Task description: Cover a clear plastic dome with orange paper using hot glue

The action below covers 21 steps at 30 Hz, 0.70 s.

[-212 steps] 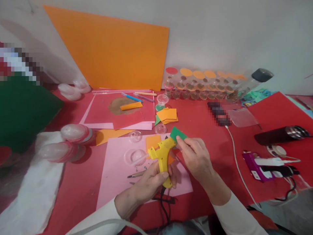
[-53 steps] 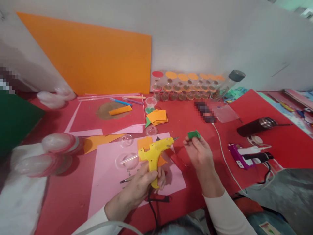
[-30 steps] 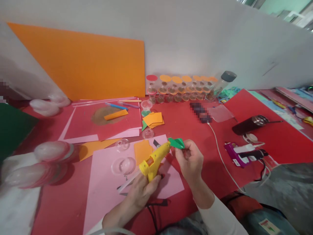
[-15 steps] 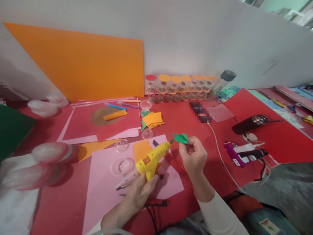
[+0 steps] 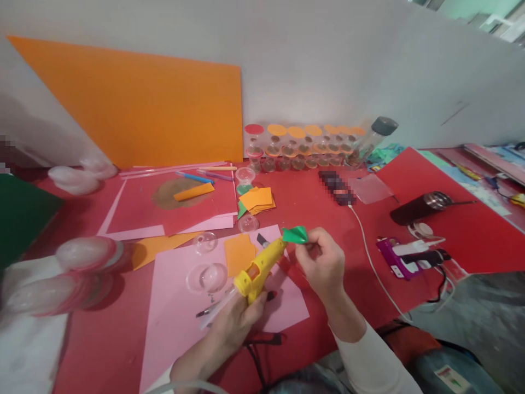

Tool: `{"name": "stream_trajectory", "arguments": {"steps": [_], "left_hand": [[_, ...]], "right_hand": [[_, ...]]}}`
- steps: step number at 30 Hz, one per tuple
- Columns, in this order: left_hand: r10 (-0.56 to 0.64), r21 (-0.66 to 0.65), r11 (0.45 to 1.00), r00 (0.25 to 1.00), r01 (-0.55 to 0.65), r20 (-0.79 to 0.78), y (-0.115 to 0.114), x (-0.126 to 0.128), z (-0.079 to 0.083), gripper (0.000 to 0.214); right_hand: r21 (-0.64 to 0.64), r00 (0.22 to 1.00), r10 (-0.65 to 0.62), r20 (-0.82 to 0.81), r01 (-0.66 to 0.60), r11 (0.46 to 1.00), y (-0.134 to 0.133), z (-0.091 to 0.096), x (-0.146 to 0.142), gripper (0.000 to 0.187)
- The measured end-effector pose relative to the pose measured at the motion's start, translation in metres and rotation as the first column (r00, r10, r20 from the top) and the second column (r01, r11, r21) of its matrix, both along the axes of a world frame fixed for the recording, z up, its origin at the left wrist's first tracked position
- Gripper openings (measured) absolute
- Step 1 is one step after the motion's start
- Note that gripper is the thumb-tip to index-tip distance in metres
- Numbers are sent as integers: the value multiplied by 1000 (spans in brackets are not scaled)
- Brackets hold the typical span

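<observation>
My left hand [image 5: 240,317] is closed round the handle of a yellow hot glue gun [image 5: 262,267], whose nozzle points up and to the right. A clear glue stick [image 5: 217,307] seems to trail from its back. Between the thumb and fingers of my right hand [image 5: 324,262] is a small folded piece of green paper [image 5: 295,235]. The nozzle tip is at the left end of the green paper; whether they touch I cannot tell. Below lies a pink sheet [image 5: 172,306] with an orange paper square [image 5: 240,255] and a clear plastic dome [image 5: 212,277] on it.
Clear domes with orange discs [image 5: 297,132] line the wall. Orange paper pieces [image 5: 260,200] lie mid-table. To the right are a phone [image 5: 337,187] with a white cable, a black tumbler [image 5: 418,208] and a purple power strip [image 5: 396,260]. Stacked clear cups [image 5: 84,254] lie at left.
My right hand has shifted slightly left and turned the green paper, bringing it to the nozzle. The glue gun has tilted a little, its rear moving right.
</observation>
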State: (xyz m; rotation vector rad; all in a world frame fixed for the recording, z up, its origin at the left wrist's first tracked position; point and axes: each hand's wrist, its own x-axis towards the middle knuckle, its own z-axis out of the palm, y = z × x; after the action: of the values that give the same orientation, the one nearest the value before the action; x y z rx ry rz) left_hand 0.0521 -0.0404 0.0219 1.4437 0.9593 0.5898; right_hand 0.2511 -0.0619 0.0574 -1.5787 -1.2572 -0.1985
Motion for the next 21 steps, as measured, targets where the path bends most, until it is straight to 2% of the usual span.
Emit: {"name": "stream_trajectory", "arguments": {"steps": [3,6,8,10,13,16,19,21], "left_hand": [[-7,88,996,1000,8,-18,-2,0,-4,20],[-20,192,981,998,32,-62,-3,-2,-10,22],[-45,231,971,994,67,-101,-2,-4,-12,23],[-65,241,966,989,96,-136,-1,-5,-12,24],[-72,232,967,988,103,-138,-2,-4,-13,23],[-10,197,980,999,19,-43,-5,1,-18,15],[92,85,992,994,-97,59,-6,6,-20,1],[131,-27,991,986,-129,103,-6,7,-16,9]], "right_hand": [[-33,999,41,32,-40,999,-2,2,4,19],[-41,1000,-7,23,8,999,-3,3,10,19],[-28,999,-17,34,18,999,-4,3,12,17],[-32,998,30,58,-28,999,-5,4,12,17],[-97,993,101,69,-94,991,-5,5,14,16],[-124,997,57,60,-49,991,-4,7,17,14],[-95,996,58,69,-51,994,-3,9,16,14],[-131,992,107,62,-98,986,-3,9,15,14]]}}
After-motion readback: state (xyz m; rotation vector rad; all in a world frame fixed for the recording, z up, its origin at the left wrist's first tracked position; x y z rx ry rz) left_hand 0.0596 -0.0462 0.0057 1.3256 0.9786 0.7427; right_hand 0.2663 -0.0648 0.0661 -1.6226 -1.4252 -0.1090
